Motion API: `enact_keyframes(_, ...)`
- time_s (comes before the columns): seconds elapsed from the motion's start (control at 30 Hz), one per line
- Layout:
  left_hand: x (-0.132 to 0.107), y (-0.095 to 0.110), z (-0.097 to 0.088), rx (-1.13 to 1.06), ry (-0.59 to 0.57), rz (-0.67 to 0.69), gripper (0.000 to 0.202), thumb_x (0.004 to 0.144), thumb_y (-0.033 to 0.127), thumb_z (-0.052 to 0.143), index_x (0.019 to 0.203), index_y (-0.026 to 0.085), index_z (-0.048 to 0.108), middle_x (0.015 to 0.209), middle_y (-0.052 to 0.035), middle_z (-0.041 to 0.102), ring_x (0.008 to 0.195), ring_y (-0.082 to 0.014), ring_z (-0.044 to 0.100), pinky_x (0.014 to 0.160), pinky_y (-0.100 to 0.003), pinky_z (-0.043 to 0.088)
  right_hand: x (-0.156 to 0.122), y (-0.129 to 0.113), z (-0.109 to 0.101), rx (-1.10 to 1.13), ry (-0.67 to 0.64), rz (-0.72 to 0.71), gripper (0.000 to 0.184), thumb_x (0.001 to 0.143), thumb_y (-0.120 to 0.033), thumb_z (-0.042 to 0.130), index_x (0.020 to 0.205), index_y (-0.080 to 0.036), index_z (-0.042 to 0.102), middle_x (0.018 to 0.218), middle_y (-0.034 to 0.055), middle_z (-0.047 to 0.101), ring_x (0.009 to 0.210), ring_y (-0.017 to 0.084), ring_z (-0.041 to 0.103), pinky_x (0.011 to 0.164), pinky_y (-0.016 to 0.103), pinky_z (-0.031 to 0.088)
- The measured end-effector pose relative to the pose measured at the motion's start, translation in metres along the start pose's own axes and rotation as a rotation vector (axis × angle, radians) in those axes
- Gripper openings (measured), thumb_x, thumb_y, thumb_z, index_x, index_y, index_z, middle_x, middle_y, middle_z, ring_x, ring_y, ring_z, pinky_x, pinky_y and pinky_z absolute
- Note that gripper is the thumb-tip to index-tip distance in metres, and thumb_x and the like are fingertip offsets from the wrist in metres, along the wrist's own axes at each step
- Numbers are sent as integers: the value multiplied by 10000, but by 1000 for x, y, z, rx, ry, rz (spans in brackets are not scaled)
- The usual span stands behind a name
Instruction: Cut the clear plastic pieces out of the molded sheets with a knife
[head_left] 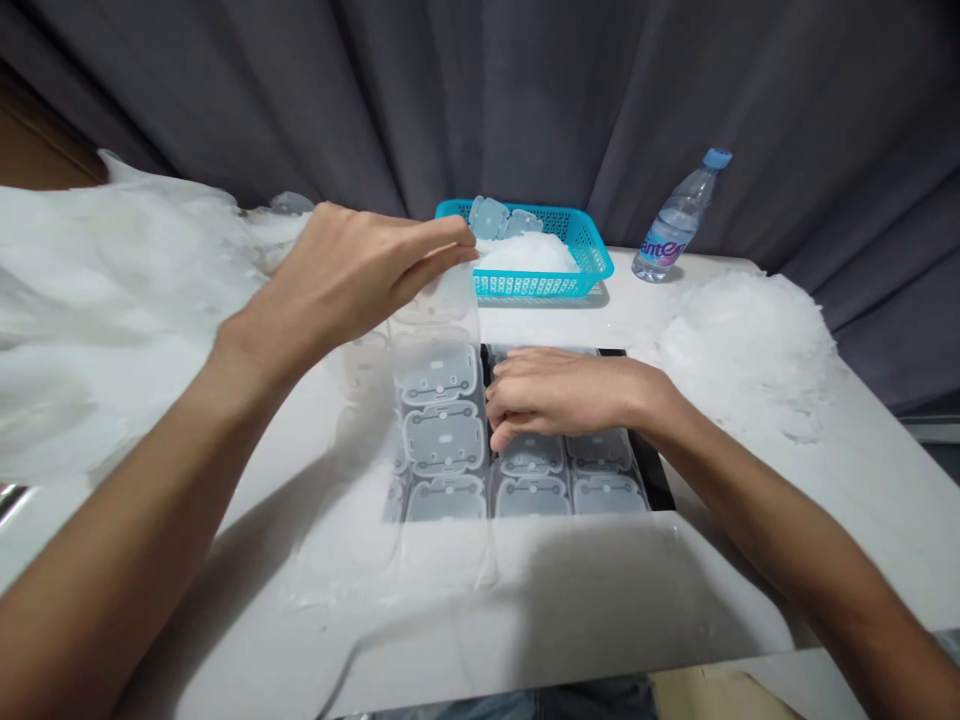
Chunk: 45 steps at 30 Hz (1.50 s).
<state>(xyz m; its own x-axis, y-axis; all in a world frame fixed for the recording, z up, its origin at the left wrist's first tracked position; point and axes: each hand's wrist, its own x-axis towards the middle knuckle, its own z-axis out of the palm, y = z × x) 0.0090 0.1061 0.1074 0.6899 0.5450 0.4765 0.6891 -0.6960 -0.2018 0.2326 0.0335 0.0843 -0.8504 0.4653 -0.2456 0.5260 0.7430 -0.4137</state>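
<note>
Where the white counter [555,325] has a dark hole, between its near and far edges, clear lids [531,458] lie in rows. A clear sheet [439,305] hangs over the left ones, its top pinched by the left hand [352,262]. The right hand [562,392] bends over the lids; I cannot tell if its grip holds one. The step seems to be holding up the sheet; the next move calls for a firm pinch.

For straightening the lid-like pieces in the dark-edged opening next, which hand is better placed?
Probably the right hand: it is low over those lid-like pieces, whereas the left hand is raised, pinching translucent film.
</note>
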Motion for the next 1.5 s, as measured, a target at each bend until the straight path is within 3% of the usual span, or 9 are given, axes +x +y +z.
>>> enact_keyframes(0.23, -1, -3, 0, -1, 0, -26, 563, 1126, 569, 267, 1135, 218, 707, 736, -8, 695, 651, -139, 637, 637, -256, 239, -7, 1, -4, 56, -22, 22, 239, 1023, -380, 661, 972, -187, 794, 965, 55, 746, 989, 215, 617, 848, 314, 412)
enact_keyframes(0.5, 1, 0, -2, -32, -38, -44, 650, 1116, 615, 205, 1133, 208, 711, 744, -13, 658, 664, -147, 620, 673, -275, 264, -24, -1, -20, 51, 3, 97, 220, 1023, -365, 659, 992, -202, 804, 949, 58, 759, 1011, 230, 624, 856, 321, 408)
enact_keyframes(0.83, 1, -1, -3, -9, -30, -50, 553, 1126, 570, 276, 1146, 236, 716, 779, -20, 718, 673, -154, 619, 625, -290, 250, -3, -6, 2, -4, -83, 19, 297, 1035, -404, 635, 934, -168, 783, 952, 74, 752, 982, 236, 619, 850, 327, 392)
enact_keyframes(1.07, 0, -2, 0, 25, -23, -41, 610, 1120, 597, 246, 1151, 217, 722, 772, -20, 698, 699, -156, 661, 623, -271, 261, 0, -9, 3, 9, -77, -3, 257, 1041, -343, 630, 911, -174, 772, 952, 66, 760, 972, 230, 595, 893, 337, 372)
enact_keyframes(1.3, 2, -2, -6, -27, -45, -70, 534, 1107, 604, 273, 1220, 332, 719, 817, -22, 765, 687, -201, 618, 596, -351, 268, 1, -11, 5, -20, -36, -34, 187, 1029, -256, 646, 926, -156, 765, 964, 81, 752, 974, 228, 591, 893, 338, 371)
enact_keyframes(1.5, 3, -1, -8, 6, -63, -67, 551, 1106, 614, 246, 1267, 356, 705, 804, -15, 767, 697, -214, 629, 592, -360, 288, 1, -8, 8, -16, -16, -9, 221, 1041, -316, 632, 960, -159, 767, 962, 84, 735, 1024, 243, 564, 882, 340, 374)
